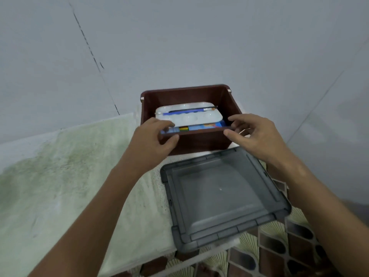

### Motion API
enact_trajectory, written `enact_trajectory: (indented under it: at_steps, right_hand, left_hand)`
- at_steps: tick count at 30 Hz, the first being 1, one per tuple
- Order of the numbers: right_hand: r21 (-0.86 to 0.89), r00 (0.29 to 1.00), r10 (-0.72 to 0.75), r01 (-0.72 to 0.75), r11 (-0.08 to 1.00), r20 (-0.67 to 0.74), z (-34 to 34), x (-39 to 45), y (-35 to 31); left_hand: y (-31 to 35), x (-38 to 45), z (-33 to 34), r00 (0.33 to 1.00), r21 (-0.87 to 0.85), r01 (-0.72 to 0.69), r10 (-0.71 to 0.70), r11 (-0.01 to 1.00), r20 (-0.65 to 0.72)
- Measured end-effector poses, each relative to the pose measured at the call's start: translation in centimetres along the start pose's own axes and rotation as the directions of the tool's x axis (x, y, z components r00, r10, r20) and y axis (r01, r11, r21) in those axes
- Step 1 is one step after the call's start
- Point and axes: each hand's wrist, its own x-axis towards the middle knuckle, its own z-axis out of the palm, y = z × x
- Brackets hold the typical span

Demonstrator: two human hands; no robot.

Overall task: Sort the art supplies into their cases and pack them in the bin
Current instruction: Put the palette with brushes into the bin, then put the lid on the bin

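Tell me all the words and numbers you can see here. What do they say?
No words or numbers can be read here.
Blue case in the brown bin: bright printed patches, too blurred to read.
Grey lid: no writing shows.
White palette and the brush on it: no writing shows.

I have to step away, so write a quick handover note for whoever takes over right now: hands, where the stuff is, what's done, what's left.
Left hand and right hand: each pinches an end of the blue case, which sits tilted at the front rim of the bin.
In the bin: white palette with a brush lying on top.
Lid: off, on the table in front of the bin.
Done: palette and brush packed.
Left: lower the case in, then probably fit the lid.
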Motion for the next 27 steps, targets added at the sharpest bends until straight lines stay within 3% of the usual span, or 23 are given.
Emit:
enact_trajectory:
  at_steps: [3,5,9,12,19,27]
  right_hand:
    - [-0.016,0.996,0.094,-0.094,0.995,0.003,-0.2,-4.0,2.0]
    - [-0.121,0.987,0.154,-0.148,0.982,0.036,-0.6,-6.7,3.5]
    - [-0.42,0.923,0.35,-0.257,0.87,0.16,-1.7,-10.4,6.4]
    - [-0.434,0.868,0.475,-0.375,0.819,0.147,-1.6,-11.9,7.6]
    - [-0.321,0.868,0.495,-0.458,0.829,0.041,-0.8,-14.3,6.4]
    - [-0.089,0.931,0.361,-0.364,0.927,-0.046,-2.1,-16.5,1.7]
  left_hand:
    - [-0.6,-4.4,1.1,0.995,-0.077,0.092,-0.089,0.993,0.04]
    - [-1.1,-7.1,2.1,0.974,-0.052,0.199,-0.192,0.979,0.122]
    - [-1.9,-10.9,3.7,0.846,0.09,0.375,-0.38,0.923,0.375]
    - [-1.8,-12.0,4.5,0.774,0.16,0.42,-0.445,0.893,0.45]
    - [-1.0,-12.6,3.7,0.814,-0.145,0.487,-0.388,0.861,0.432]
    - [-1.9,-13.4,-2.7,0.922,-0.375,0.378,-0.31,0.847,0.23]
